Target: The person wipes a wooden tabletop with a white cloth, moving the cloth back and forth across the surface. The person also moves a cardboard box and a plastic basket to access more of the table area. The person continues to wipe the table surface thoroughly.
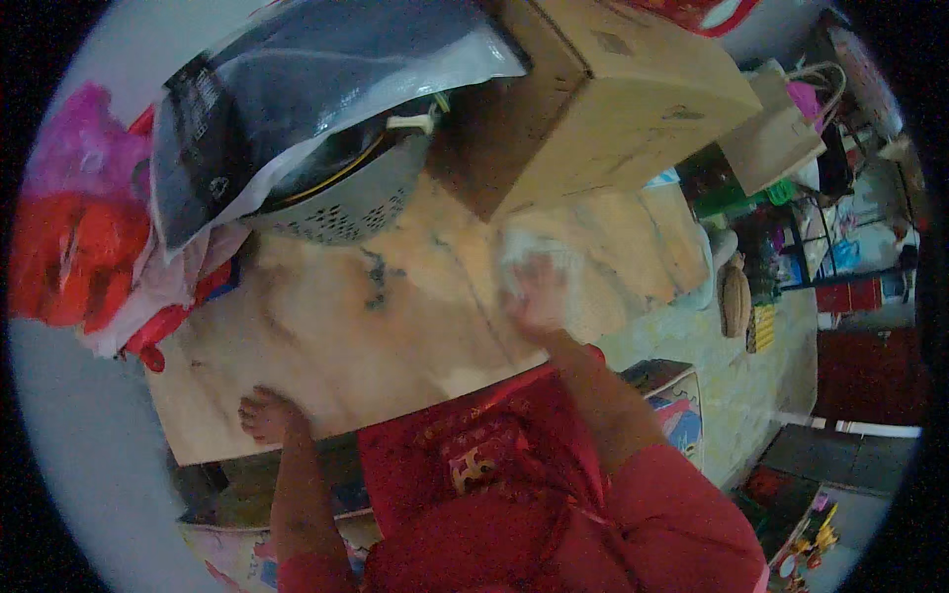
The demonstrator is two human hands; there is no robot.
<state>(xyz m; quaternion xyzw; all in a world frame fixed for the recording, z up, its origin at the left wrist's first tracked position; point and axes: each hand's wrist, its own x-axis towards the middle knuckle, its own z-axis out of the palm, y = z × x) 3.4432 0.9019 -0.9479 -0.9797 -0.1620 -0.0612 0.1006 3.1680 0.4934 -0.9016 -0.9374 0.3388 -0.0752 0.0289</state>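
My right hand point(537, 300) presses on a white cloth point(525, 243) on the marble-patterned tabletop point(437, 326); both are blurred, and part of the cloth is hidden under the fingers. Near the table's front edge on the left rests my left hand point(270, 416), its fingers loosely bent and holding nothing. A dark bluish-green mark point(376, 278) shows on the tabletop between the hands. Beyond it stands a grey perforated basket point(341, 219). A large dark plastic bag point(348, 74) with a pale edge covers much of this basket.
A cardboard box point(623, 111) stands at the back, right of the basket. Red and pink plastic bags point(81, 237) hang or lie at the far left. A paper bag point(771, 133) is beyond the table's right end. Below the front edge are printed boxes point(678, 408).
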